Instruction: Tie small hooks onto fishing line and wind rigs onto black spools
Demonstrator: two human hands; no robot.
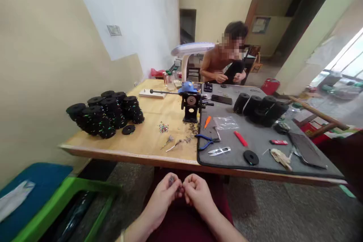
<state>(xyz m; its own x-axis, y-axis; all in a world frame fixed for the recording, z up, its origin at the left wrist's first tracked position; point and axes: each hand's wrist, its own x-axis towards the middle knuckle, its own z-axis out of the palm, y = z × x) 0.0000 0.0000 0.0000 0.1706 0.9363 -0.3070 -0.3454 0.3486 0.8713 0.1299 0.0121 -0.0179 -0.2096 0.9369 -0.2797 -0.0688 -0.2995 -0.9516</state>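
My left hand and my right hand meet over my lap, below the near edge of the wooden table. Both have their fingers curled and pressed together around a small dark object between them, too small to name. A tiny grey bit shows at my left fingertips.
On the table stand a pile of black spools, a small winding machine, a grey mat with pliers, snips, red tools, more spools and a phone. A person sits at the far end. A green and blue crate stands at left.
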